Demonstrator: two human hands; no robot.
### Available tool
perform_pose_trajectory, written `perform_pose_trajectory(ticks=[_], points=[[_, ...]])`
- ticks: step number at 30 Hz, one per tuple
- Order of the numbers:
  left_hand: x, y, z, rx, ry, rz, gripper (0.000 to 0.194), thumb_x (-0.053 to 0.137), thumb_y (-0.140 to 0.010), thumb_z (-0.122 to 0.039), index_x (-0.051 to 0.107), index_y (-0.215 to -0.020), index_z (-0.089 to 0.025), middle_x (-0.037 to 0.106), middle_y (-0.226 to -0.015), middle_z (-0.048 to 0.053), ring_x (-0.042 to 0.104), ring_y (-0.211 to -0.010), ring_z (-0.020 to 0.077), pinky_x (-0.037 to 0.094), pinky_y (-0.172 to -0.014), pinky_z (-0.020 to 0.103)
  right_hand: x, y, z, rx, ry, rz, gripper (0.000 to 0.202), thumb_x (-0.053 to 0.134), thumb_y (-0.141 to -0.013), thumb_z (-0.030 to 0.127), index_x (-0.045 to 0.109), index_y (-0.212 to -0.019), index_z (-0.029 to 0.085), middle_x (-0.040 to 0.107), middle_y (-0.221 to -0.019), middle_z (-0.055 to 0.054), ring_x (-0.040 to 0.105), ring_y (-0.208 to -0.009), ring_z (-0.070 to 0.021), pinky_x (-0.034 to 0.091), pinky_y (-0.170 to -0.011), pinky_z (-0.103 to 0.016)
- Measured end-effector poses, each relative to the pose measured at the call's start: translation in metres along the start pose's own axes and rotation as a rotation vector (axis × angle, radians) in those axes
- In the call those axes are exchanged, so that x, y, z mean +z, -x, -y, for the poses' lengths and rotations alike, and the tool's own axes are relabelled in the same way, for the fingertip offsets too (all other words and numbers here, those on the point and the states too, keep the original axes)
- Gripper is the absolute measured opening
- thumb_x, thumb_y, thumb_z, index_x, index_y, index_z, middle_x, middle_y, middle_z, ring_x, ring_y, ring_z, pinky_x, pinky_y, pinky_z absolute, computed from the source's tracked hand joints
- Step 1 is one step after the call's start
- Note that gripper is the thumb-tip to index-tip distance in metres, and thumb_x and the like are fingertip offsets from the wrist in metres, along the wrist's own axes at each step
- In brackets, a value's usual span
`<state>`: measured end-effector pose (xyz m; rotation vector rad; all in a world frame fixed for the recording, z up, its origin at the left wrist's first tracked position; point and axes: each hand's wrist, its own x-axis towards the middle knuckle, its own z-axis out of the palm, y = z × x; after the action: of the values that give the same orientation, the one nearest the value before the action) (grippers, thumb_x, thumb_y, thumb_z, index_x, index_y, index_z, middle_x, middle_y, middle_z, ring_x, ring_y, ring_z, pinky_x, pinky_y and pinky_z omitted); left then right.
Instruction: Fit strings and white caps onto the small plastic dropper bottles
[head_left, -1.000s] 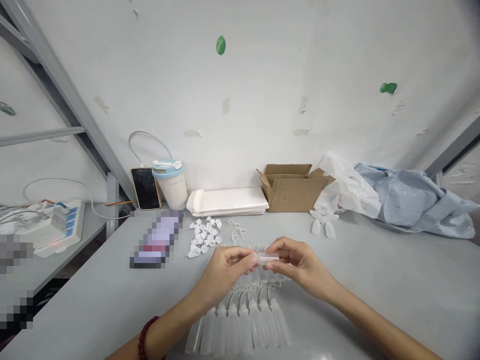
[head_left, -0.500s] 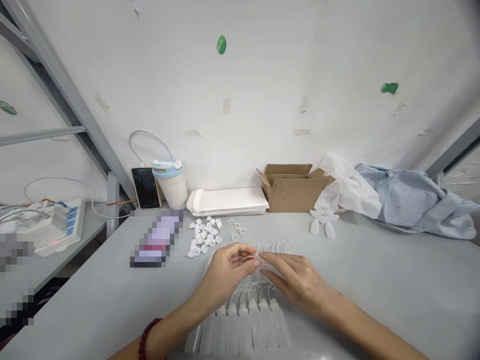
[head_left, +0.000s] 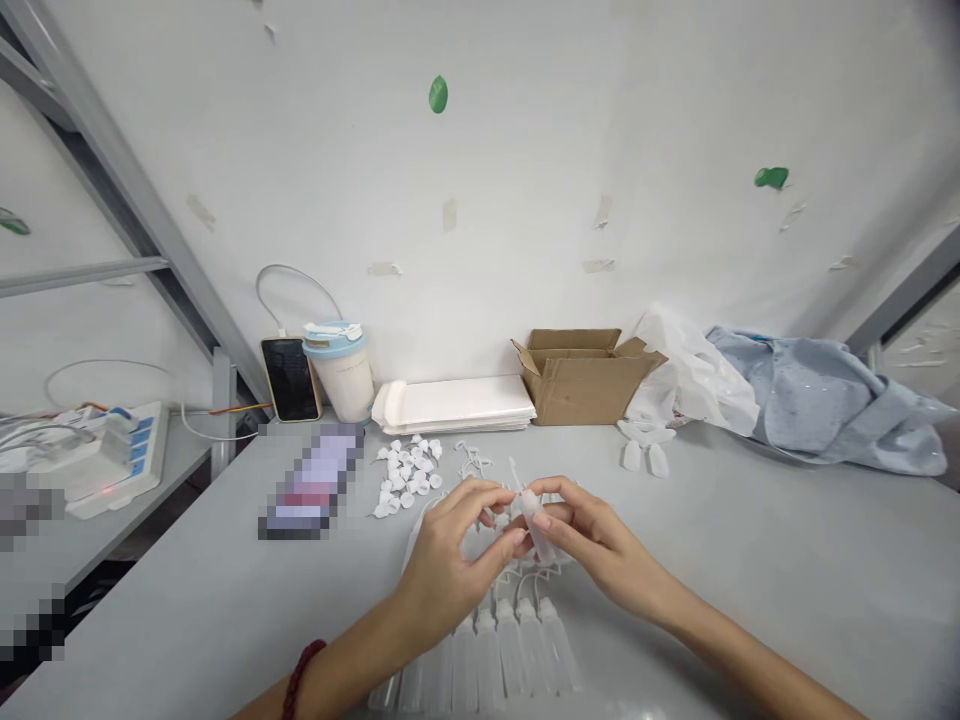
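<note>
Fingers of my right hand [head_left: 592,535] are closed round a small translucent bottle [head_left: 538,530], tilted with its thin white tip pointing up and left. My left hand [head_left: 454,550] is beside it, thumb and fingers curved apart, fingertips close to the bottle; whether they touch it is unclear. Below the hands lies a row of translucent bottles [head_left: 487,660] with curved white strings at their necks. More bottles are partly hidden behind my hands. A cluster of small white caps [head_left: 409,475] lies to the left, with loose white looped pieces [head_left: 472,461] beside it.
At the back stand a phone [head_left: 291,380], a lidded cup [head_left: 343,375], flat white boxes [head_left: 457,403] and an open cardboard box [head_left: 581,385]. A plastic bag [head_left: 694,375] and blue cloth [head_left: 817,400] lie at right. A blurred device [head_left: 315,480] is at left.
The hands have parted slightly. A bottle now shows upright and tilted in my right hand, whose fingers have curled round it; my left fingers have opened away from the pinch.
</note>
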<state>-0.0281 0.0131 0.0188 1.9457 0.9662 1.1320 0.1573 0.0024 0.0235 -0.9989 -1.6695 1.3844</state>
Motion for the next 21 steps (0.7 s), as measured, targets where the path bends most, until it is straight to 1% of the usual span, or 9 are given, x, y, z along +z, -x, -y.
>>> perform_pose_trajectory(ticks=[1, 3, 4, 6, 10, 13, 17, 19, 21], points=[[0.001, 0.002, 0.001, 0.098, -0.087, -0.027, 0.022, 0.061, -0.079, -0.019, 0.061, -0.101, -0.019, 0.061, -0.099, 0.009, 0.056, -0.086, 0.0216, 0.047, -0.078, 0.035, 0.0, 0.0, 0.001, 0.022, -0.087, 0.028, 0.028, 0.044, -0.091, 0.042, 0.046, -0.109, 0.021, 0.067, -0.083, -0.004, 0.062, -0.075, -0.0171, 0.047, -0.072, -0.033], [0.003, 0.005, 0.004, 0.272, -0.196, -0.028, 0.032, 0.061, -0.079, -0.018, 0.057, -0.11, -0.019, 0.058, -0.107, 0.012, 0.053, -0.097, 0.0248, 0.044, -0.085, 0.038, -0.001, -0.001, 0.001, 0.054, -0.217, 0.072, 0.028, 0.046, -0.09, 0.042, 0.047, -0.109, 0.022, 0.067, -0.09, -0.006, 0.063, -0.079, -0.0174, 0.047, -0.077, -0.035], [0.003, 0.006, 0.004, 0.338, -0.226, -0.011, 0.038, 0.062, -0.078, -0.018, 0.054, -0.115, -0.019, 0.056, -0.111, 0.013, 0.05, -0.102, 0.0262, 0.042, -0.088, 0.04, -0.001, -0.001, 0.0, 0.064, -0.268, 0.088, 0.028, 0.047, -0.09, 0.042, 0.047, -0.109, 0.022, 0.066, -0.093, -0.006, 0.063, -0.081, -0.0178, 0.047, -0.079, -0.036], [0.004, 0.007, 0.004, 0.412, -0.265, 0.032, 0.047, 0.065, -0.077, -0.02, 0.049, -0.121, -0.017, 0.054, -0.116, 0.014, 0.047, -0.108, 0.0278, 0.04, -0.092, 0.041, -0.001, -0.001, -0.001, 0.068, -0.353, 0.113, 0.028, 0.049, -0.089, 0.041, 0.048, -0.11, 0.022, 0.066, -0.094, -0.006, 0.064, -0.086, -0.0191, 0.047, -0.08, -0.037], [0.005, 0.008, 0.003, 0.435, -0.315, 0.048, 0.049, 0.065, -0.078, -0.021, 0.045, -0.123, -0.017, 0.051, -0.119, 0.015, 0.044, -0.111, 0.028, 0.038, -0.094, 0.042, -0.001, -0.002, -0.003, 0.068, -0.453, 0.147, 0.026, 0.049, -0.09, 0.038, 0.05, -0.11, 0.021, 0.065, -0.096, -0.007, 0.064, -0.09, -0.0195, 0.047, -0.078, -0.035], [0.006, 0.008, 0.004, 0.431, -0.33, 0.047, 0.048, 0.065, -0.078, -0.021, 0.044, -0.121, -0.018, 0.051, -0.117, 0.014, 0.044, -0.11, 0.0273, 0.039, -0.094, 0.042, -0.002, -0.002, -0.002, 0.07, -0.441, 0.163, 0.025, 0.05, -0.09, 0.037, 0.051, -0.109, 0.021, 0.066, -0.092, -0.006, 0.064, -0.089, -0.0189, 0.046, -0.08, -0.036], [0.007, 0.009, 0.004, 0.426, -0.336, 0.049, 0.046, 0.065, -0.078, -0.02, 0.044, -0.119, -0.018, 0.052, -0.114, 0.013, 0.044, -0.109, 0.0265, 0.04, -0.093, 0.041, -0.007, -0.004, 0.002, 0.067, -0.335, 0.186, 0.026, 0.052, -0.088, 0.037, 0.054, -0.107, 0.019, 0.067, -0.085, -0.005, 0.064, -0.083, -0.0175, 0.047, -0.076, -0.033], [0.007, 0.008, 0.003, 0.422, -0.336, 0.062, 0.044, 0.066, -0.077, -0.021, 0.046, -0.116, -0.018, 0.053, -0.112, 0.013, 0.045, -0.107, 0.0266, 0.04, -0.092, 0.041, -0.012, -0.005, 0.005, 0.075, -0.242, 0.204, 0.026, 0.055, -0.086, 0.037, 0.056, -0.103, 0.018, 0.066, -0.082, -0.004, 0.063, -0.079, -0.0162, 0.047, -0.069, -0.029], [0.008, 0.007, -0.001, 0.417, -0.331, 0.082, 0.042, 0.067, -0.076, -0.023, 0.048, -0.112, -0.018, 0.055, -0.11, 0.013, 0.046, -0.105, 0.0268, 0.041, -0.09, 0.041, -0.019, -0.004, 0.008, 0.111, -0.123, 0.251, 0.024, 0.056, -0.085, 0.038, 0.058, -0.097, 0.017, 0.065, -0.075, -0.002, 0.062, -0.071, -0.0143, 0.046, -0.061, -0.024]])
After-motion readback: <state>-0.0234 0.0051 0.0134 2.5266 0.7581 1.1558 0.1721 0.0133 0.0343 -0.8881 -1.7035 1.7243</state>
